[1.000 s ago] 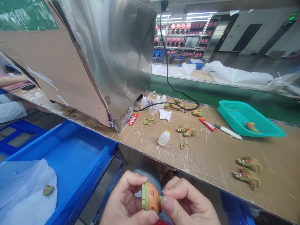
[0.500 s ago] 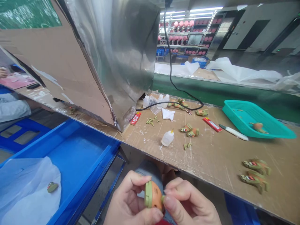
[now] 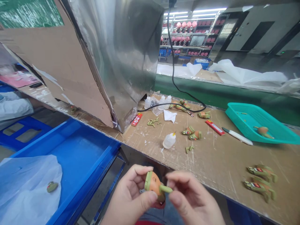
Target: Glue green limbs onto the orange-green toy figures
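Observation:
Between the thumb and fingers of my left hand (image 3: 127, 197) is a small orange and olive-green toy figure (image 3: 154, 184), held over my lap in front of the table edge. A green limb (image 3: 166, 188) sticks out from its right side. My right hand (image 3: 197, 197), slightly blurred, is beside that limb, thumb and fingers apart with the limb's tip near the gap. Several loose green limbs (image 3: 153, 122) lie on the table, and a few more green pieces (image 3: 189, 149) are near the squeeze bottle (image 3: 169, 140). Similar toy figures (image 3: 260, 187) lie at the right.
A teal basket (image 3: 236, 117) holding an orange piece stands at the right, by a white-handled knife (image 3: 237, 136) and a red packet (image 3: 215, 127). A metal box (image 3: 126, 56) rises on the left. A blue tray (image 3: 82, 147) with a white sheet is lower left.
My right hand's fingers have parted and moved slightly off the toy figure, exposing the green limb they had covered. My left hand still holds the figure, tilted a little. The view shifted slightly.

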`<state>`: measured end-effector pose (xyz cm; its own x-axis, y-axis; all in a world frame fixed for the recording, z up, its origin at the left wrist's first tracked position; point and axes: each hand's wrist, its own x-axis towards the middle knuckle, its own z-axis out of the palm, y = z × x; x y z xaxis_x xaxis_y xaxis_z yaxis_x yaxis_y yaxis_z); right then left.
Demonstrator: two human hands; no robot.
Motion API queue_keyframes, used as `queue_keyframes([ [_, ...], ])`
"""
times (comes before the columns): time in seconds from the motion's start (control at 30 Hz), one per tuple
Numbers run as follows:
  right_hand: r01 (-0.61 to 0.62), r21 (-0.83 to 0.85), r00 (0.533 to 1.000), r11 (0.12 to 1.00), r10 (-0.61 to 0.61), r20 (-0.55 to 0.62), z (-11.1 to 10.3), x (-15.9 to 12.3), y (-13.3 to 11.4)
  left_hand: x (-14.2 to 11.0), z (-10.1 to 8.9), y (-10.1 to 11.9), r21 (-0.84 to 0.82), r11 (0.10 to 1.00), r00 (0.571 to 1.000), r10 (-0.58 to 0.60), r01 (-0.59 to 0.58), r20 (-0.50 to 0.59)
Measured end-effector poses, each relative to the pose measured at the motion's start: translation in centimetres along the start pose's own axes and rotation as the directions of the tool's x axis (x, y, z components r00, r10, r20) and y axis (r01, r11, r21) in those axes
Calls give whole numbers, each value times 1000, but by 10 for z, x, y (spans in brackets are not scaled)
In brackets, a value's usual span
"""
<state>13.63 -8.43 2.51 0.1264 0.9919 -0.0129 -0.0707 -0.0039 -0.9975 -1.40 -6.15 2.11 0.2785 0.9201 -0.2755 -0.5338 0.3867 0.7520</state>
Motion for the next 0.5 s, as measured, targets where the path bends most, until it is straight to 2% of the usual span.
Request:
queue_keyframes([
  [0.07,102,-226,975,969,-143,-172,-12,21,8,4,-2,4,-40,996,996,-82,83,16],
  [0.13,126,-397,919,909,-258,-300,-21,51,20,6,-3,9,-103,984,988,-141,147,56],
  [0.23,114,-515,924,850,-281,-260,-24,95,40,4,-4,15,-173,960,970,-199,222,138],
  [0.33,102,-592,944,799,-265,-195,-20,118,49,2,-8,16,-196,944,957,-232,265,175],
  [0.4,114,-585,959,803,-242,-145,-17,115,45,1,-11,16,-188,952,963,-210,241,170],
  [0.5,170,-495,973,852,-224,-53,-17,83,30,1,-13,15,-166,968,981,-175,186,77],
])
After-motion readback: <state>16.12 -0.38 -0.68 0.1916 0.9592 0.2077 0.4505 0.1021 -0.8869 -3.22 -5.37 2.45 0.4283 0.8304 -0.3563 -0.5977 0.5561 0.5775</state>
